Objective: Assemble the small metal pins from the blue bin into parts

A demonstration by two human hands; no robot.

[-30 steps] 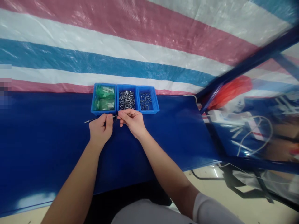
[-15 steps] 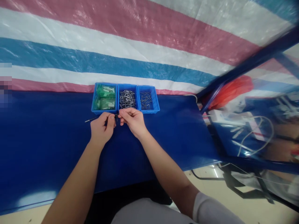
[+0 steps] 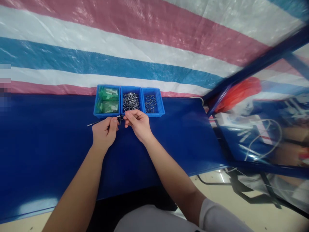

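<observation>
Roughly, blue bins (image 3: 161, 115): three, upper centre
Left bin (image 3: 97, 114): two green bundles (image 3: 108, 93)
Middle bin (image 3: 131, 88): many metal pins (image 3: 131, 100)
Right bin (image 3: 162, 111): fewer
Dark rod (image 3: 93, 123): one, centre
Left hand (image 3: 104, 132): closed around rod
Right hand (image 3: 138, 124): pinched, held piece unclear

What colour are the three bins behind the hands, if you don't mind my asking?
The three bins are blue, seen best in the head view.
</observation>
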